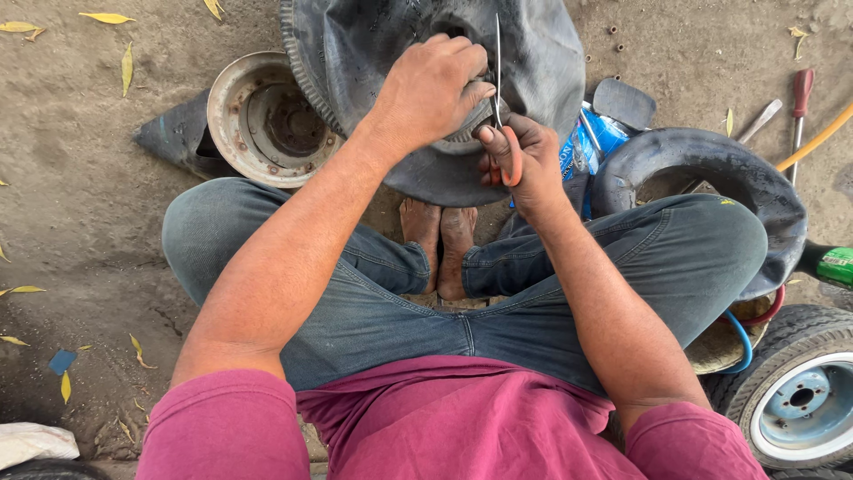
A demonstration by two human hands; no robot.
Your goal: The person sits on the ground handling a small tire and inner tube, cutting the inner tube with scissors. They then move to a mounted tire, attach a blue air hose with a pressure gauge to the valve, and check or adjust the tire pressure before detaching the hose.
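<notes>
Mid-cut: scissors [499,98] are upright at the folded edge of the black rubber inner tube [533,62], which lies on the dirt ground just past the person's bare feet; how much is cut is hidden. Left hand [433,87] fingers curled, clamping the fold. Right hand [524,160] closed through the orange handles; blades look nearly together.
</notes>
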